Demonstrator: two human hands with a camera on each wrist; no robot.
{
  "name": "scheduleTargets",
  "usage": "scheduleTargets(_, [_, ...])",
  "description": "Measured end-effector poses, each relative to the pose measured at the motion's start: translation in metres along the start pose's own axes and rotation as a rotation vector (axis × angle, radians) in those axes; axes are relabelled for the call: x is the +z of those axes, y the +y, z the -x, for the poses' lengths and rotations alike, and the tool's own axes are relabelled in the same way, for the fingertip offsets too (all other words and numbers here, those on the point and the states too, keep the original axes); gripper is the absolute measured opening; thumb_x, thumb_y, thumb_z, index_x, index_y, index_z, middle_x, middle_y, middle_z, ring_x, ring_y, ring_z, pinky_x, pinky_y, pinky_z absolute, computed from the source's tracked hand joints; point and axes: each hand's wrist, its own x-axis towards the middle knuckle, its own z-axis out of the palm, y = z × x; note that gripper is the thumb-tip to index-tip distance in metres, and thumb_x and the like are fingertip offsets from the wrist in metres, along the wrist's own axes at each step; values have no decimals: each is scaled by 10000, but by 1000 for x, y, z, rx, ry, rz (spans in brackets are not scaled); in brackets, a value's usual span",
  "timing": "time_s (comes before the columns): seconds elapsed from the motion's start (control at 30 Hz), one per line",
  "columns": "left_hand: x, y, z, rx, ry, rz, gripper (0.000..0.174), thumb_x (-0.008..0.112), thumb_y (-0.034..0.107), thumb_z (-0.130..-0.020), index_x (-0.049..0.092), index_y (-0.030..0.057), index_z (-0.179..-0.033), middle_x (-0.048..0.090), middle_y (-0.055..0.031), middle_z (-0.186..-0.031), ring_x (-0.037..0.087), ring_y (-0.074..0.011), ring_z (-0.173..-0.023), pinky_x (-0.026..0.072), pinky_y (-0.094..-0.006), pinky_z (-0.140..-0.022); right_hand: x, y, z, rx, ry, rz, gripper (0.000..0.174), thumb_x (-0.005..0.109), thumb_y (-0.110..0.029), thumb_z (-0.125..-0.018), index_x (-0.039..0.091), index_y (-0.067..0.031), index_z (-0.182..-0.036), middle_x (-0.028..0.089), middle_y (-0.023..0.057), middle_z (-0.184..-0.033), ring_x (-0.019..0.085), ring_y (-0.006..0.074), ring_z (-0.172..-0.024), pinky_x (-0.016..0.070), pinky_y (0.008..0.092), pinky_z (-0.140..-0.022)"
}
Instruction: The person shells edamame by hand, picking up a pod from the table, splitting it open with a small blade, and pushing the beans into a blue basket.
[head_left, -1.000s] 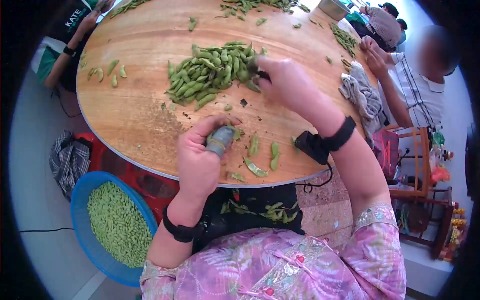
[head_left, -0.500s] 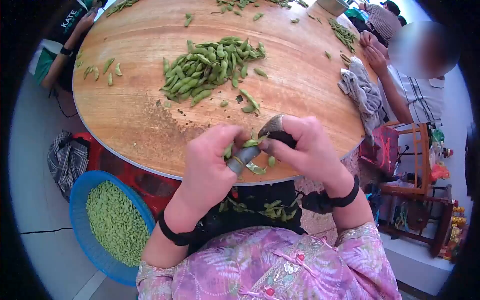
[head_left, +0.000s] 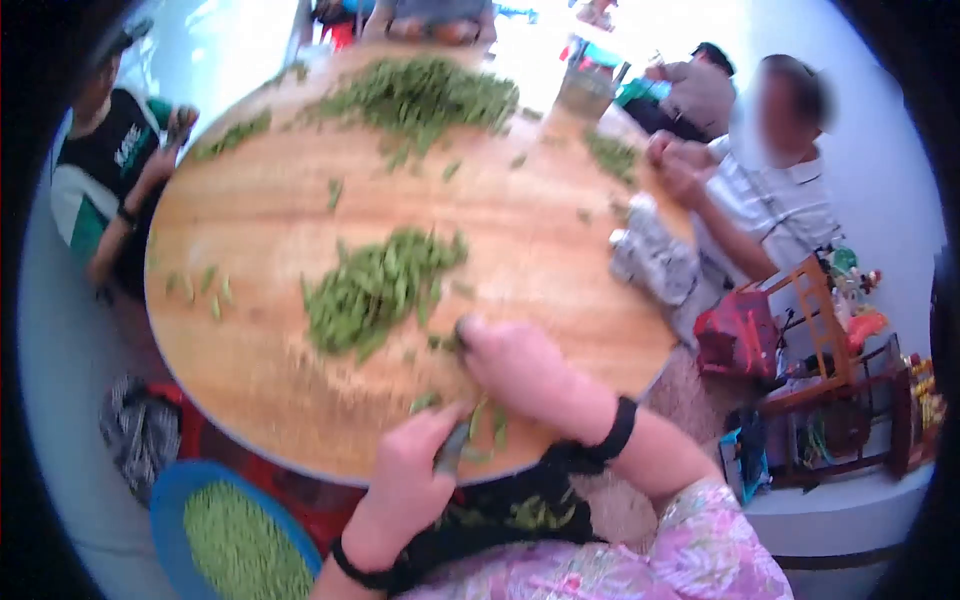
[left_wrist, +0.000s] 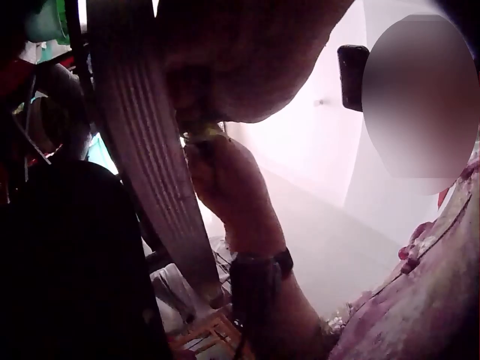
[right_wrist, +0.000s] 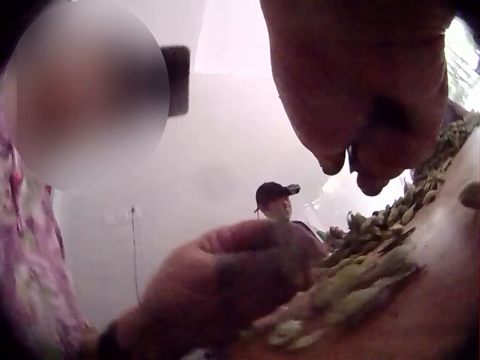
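My left hand [head_left: 408, 480] is at the table's near edge, a grey sleeve [head_left: 452, 448] over one digit. A green soybean pod [head_left: 425, 402] is at its fingertips; a yellow-green bit [left_wrist: 202, 133] shows there in the left wrist view. Farther forward, my right hand [head_left: 520, 370] reaches over the table, bent fingers pointing down and a dark cover on one fingertip. Pods [head_left: 440, 343] lie right beside those fingertips, and a narrow gap shows between them in the right wrist view. The main pod heap [head_left: 375, 290] lies beyond; a few loose pods [head_left: 478, 420] lie between my hands.
A blue basket [head_left: 165, 520] of shelled beans [head_left: 245, 550] stands below the round table [head_left: 540, 260] at left. A larger pod pile [head_left: 420, 95] lies at the far side. A grey cloth [head_left: 655, 250] is on the right edge. People sit around the table.
My hands were together over a pod half a second ago; now they are apart, the right one forward toward the heap. The head view has tilted up, showing more of the table's far side.
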Motion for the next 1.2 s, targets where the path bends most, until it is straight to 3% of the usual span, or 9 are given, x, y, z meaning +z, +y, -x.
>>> scheduleTargets(0.2, [-12,4,-4,-82,145,-62,263,617,34,-748,609,23,-1011,591,-157,-800,586,-323,-677,464,-356,-589,-24,-8,4,-108,92,-152,221,608,-198,-762,536,4,-817,579,197,-654,585,367,-617,466,433,-552])
scheduleTargets(0.33, [-9,0,-5,-7,154,-162,265,624,2,-740,610,20,-1005,579,-144,-769,580,-300,-654,466,-333,-578,-41,-17,17,-113,-241,-457,284,646,-239,-740,545,24,-777,563,210,-669,565,374,-628,446,405,-550])
scheduleTargets(0.47, [-9,-3,-5,-10,209,-125,228,636,13,-736,613,7,-963,592,-144,-775,587,-262,-653,455,-317,-580,-37,-20,23,-96,-245,-657,234,618,-222,-817,577,-4,-891,558,77,-619,530,156,-537,427,281,-506])
scheduleTargets(0.57, [-9,-14,-4,-31,209,144,189,629,2,-763,616,6,-951,601,-89,-752,579,-182,-629,435,-268,-536,-41,-25,26,-70,-214,-857,208,595,-203,-855,573,-14,-940,562,14,-681,507,80,-586,421,246,-516])
scheduleTargets(0.63, [-5,-17,0,-468,323,777,128,631,6,-783,618,-5,-910,611,-34,-766,562,-94,-657,409,-210,-535,-37,-26,29,-121,-159,-878,194,582,-188,-869,568,-18,-961,563,-8,-719,501,57,-616,420,234,-525])
scheduleTargets(0.83, [3,0,-8,-540,498,1118,71,626,-4,-788,611,13,-855,583,20,-741,493,-28,-616,352,-166,-514,-16,-24,31,-43,85,-760,170,550,-163,-887,557,-19,-976,524,-27,-713,469,45,-604,394,206,-522])
scheduleTargets(0.9, [2,-3,-10,-537,469,1080,66,625,6,-792,609,20,-854,576,26,-741,483,-27,-603,346,-166,-507,-18,-26,35,61,-335,-1227,180,553,-193,-870,536,-19,-914,501,41,-629,466,117,-534,399,290,-496])
scheduleTargets(1.0, [5,-6,-8,-533,435,1011,59,606,44,-818,595,44,-876,558,39,-752,462,-24,-578,327,-165,-484,-9,-22,35,12,-290,-1107,172,512,-199,-900,533,-28,-903,484,-3,-616,438,86,-506,370,251,-456])
scheduleTargets(1.2, [8,-7,-13,-462,399,1190,95,595,49,-839,600,43,-934,612,-3,-831,550,-47,-686,377,-144,-509,-16,-16,38,166,-447,-1538,219,432,-187,-936,520,-41,-799,485,-30,-618,413,41,-500,332,201,-444])
